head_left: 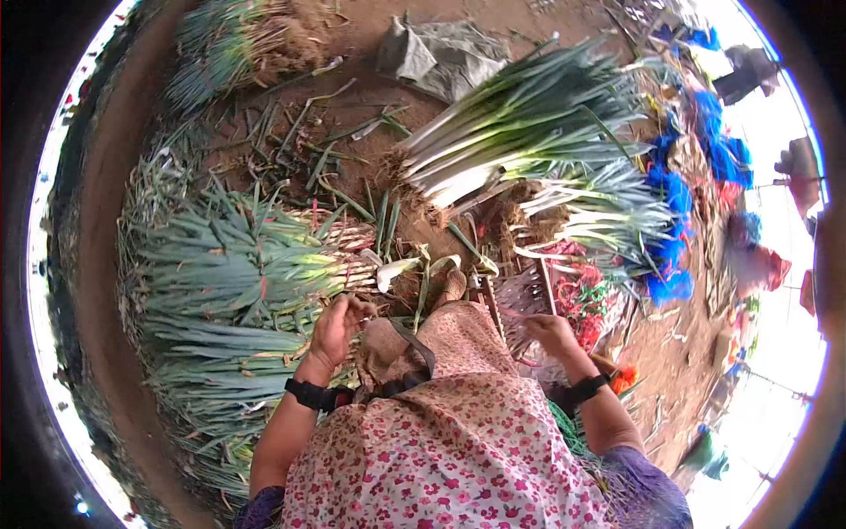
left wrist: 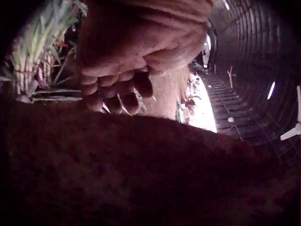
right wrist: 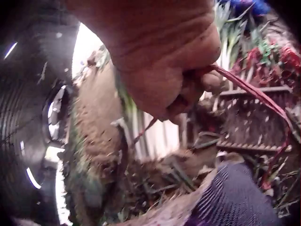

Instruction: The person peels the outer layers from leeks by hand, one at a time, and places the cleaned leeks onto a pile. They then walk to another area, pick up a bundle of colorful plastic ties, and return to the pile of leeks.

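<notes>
In the head view the left hand (head_left: 333, 333) is over the lap's left side, beside the cut roots of green onion bundles (head_left: 225, 264). Its fingers are loosely bent in the left wrist view, where the hand (left wrist: 146, 40) shows nothing held. Across the lap, the right hand (head_left: 555, 335) is near a slatted rack (head_left: 520, 295). The right wrist view has the hand (right wrist: 164, 63) pinching a red strip (right wrist: 256, 92), whose one length loops out past the rack (right wrist: 254, 120) and whose short end hangs below the fingers.
Large leeks (head_left: 520, 132) lie ahead, with smaller ones (head_left: 608, 207) beside them. Red and green strips (head_left: 590, 313) lie by the rack. A grey sheet (head_left: 441, 57) and loose leaves are on the soil. Blue material (head_left: 674, 212) lies at the right. A floral apron (head_left: 441, 450) covers the lap.
</notes>
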Available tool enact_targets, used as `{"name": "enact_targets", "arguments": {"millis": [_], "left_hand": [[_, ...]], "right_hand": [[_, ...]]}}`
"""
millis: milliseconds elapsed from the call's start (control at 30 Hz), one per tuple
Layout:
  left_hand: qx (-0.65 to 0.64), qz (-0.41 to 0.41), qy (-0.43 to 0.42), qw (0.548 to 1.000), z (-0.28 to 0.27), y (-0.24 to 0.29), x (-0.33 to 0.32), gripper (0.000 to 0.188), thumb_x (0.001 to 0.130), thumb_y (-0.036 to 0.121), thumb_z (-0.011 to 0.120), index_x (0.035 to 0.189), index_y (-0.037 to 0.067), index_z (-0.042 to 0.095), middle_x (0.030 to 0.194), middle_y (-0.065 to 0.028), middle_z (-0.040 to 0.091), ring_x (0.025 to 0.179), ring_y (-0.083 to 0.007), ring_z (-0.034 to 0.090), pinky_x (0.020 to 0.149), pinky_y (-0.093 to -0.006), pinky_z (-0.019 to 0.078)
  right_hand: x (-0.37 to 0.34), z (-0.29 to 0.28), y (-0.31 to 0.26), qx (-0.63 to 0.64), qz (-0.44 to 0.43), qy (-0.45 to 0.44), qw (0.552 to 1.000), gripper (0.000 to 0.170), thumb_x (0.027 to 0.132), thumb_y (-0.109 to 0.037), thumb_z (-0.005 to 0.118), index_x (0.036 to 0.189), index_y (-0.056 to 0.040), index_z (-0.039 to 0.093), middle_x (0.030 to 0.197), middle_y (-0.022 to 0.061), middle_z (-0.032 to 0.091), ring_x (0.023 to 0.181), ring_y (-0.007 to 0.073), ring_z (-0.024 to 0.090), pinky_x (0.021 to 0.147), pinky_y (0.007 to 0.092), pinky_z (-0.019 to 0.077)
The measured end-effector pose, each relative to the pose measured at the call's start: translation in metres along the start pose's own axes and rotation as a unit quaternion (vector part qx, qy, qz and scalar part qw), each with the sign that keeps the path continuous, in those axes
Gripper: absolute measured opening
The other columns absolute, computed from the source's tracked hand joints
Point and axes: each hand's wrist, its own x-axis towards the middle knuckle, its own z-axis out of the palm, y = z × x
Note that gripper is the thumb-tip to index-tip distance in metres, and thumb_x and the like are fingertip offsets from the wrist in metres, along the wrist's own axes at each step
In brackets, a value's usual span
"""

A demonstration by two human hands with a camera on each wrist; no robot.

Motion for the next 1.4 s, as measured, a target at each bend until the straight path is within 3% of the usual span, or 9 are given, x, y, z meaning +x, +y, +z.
{"name": "enact_targets", "arguments": {"millis": [133, 333, 633, 700, 733, 900, 1000, 1067, 1400], "left_hand": [[0.181, -0.074, 0.043, 0.980, -0.025, -0.010, 0.030, 0.034, 0.092, 0.037, 0.042, 0.102, 0.008, 0.056, 0.101, -0.0057, 0.061, 0.094, -0.0158, 0.055, 0.081, -0.0307, 0.0428], [0.476, -0.188, -0.020, 0.859, -0.104, -0.090, 0.007, 0.042, 0.090, 0.037, 0.047, 0.119, 0.007, 0.050, 0.108, -0.0075, 0.058, 0.100, -0.0184, 0.053, 0.084, -0.0316, 0.0409], [0.269, -0.296, 0.071, 0.914, -0.038, -0.007, 0.073, 0.040, 0.090, 0.033, 0.048, 0.116, 0.003, 0.049, 0.101, -0.0117, 0.060, 0.095, -0.0187, 0.057, 0.077, -0.0298, 0.0439], [0.218, -0.277, 0.091, 0.931, -0.014, 0.029, 0.106, 0.040, 0.090, 0.033, 0.048, 0.116, 0.002, 0.049, 0.100, -0.0126, 0.060, 0.094, -0.0188, 0.058, 0.075, -0.0294, 0.0445], [0.209, -0.221, 0.098, 0.948, -0.002, 0.043, 0.123, 0.032, 0.089, 0.031, 0.050, 0.109, 0.006, 0.052, 0.087, -0.0073, 0.062, 0.068, -0.0188, 0.061, 0.061, -0.0281, 0.0473], [0.265, -0.141, 0.084, 0.950, -0.013, 0.075, 0.218, 0.036, 0.089, 0.033, 0.052, 0.115, 0.009, 0.050, 0.090, -0.0073, 0.062, 0.073, -0.0171, 0.061, 0.064, -0.0297, 0.0462], [0.298, -0.156, 0.091, 0.937, -0.007, 0.093, 0.268, 0.037, 0.088, 0.034, 0.052, 0.115, 0.008, 0.050, 0.093, -0.0066, 0.061, 0.075, -0.0156, 0.061, 0.066, -0.0297, 0.0438], [0.312, -0.174, 0.079, 0.931, -0.027, 0.094, 0.307, 0.036, 0.088, 0.035, 0.052, 0.113, 0.009, 0.051, 0.092, -0.0053, 0.061, 0.077, -0.0145, 0.059, 0.066, -0.0299, 0.0431], [0.448, -0.122, 0.055, 0.884, -0.021, 0.139, 0.499, 0.021, 0.086, 0.025, 0.055, 0.091, 0.004, 0.058, 0.071, 0.0009, 0.056, 0.061, -0.0099, 0.050, 0.060, -0.0253, 0.0442]], "right_hand": [[0.009, -0.045, 0.166, 0.145, 0.141, 0.198, 0.959, 0.022, 0.085, -0.022, 0.059, 0.095, -0.0033, 0.066, 0.068, 0.0022, 0.058, 0.060, 0.0068, 0.049, 0.054, 0.0223, 0.0400], [-0.004, -0.081, 0.222, 0.220, 0.214, 0.296, 0.904, 0.025, 0.085, -0.025, 0.058, 0.099, -0.0049, 0.064, 0.065, -0.0009, 0.056, 0.047, 0.0075, 0.043, 0.042, 0.0222, 0.0335], [0.001, -0.023, 0.150, 0.315, 0.288, 0.244, 0.871, 0.028, 0.086, -0.030, 0.055, 0.093, -0.0055, 0.066, 0.061, -0.0031, 0.049, 0.049, 0.0077, 0.040, 0.045, 0.0245, 0.0325], [-0.002, -0.011, 0.150, 0.278, 0.276, 0.241, 0.888, 0.026, 0.084, -0.023, 0.058, 0.095, -0.0001, 0.064, 0.068, 0.0011, 0.057, 0.059, 0.0099, 0.050, 0.055, 0.0242, 0.0402], [-0.003, -0.013, 0.139, 0.287, 0.299, 0.230, 0.881, 0.027, 0.084, -0.023, 0.059, 0.097, 0.0001, 0.064, 0.069, 0.0004, 0.057, 0.060, 0.0098, 0.050, 0.054, 0.0241, 0.0399], [0.002, -0.031, 0.126, 0.304, 0.279, 0.266, 0.871, 0.026, 0.086, -0.024, 0.056, 0.096, -0.0029, 0.065, 0.066, -0.0022, 0.054, 0.056, 0.0066, 0.046, 0.049, 0.0236, 0.0360], [0.014, -0.060, 0.120, 0.401, 0.339, 0.325, 0.787, 0.026, 0.083, -0.026, 0.056, 0.093, -0.0028, 0.066, 0.069, -0.0027, 0.054, 0.063, 0.0087, 0.043, 0.057, 0.0249, 0.0362], [0.018, -0.073, 0.089, 0.220, 0.306, 0.362, 0.853, 0.024, 0.083, -0.022, 0.055, 0.090, -0.0007, 0.065, 0.069, -0.0017, 0.055, 0.060, 0.0080, 0.045, 0.056, 0.0242, 0.0371], [0.145, -0.063, 0.107, 0.180, 0.306, 0.351, 0.867, 0.021, 0.081, -0.014, 0.059, 0.099, -0.0029, 0.060, 0.076, 0.0009, 0.057, 0.065, 0.0088, 0.048, 0.059, 0.0223, 0.0404]]}}
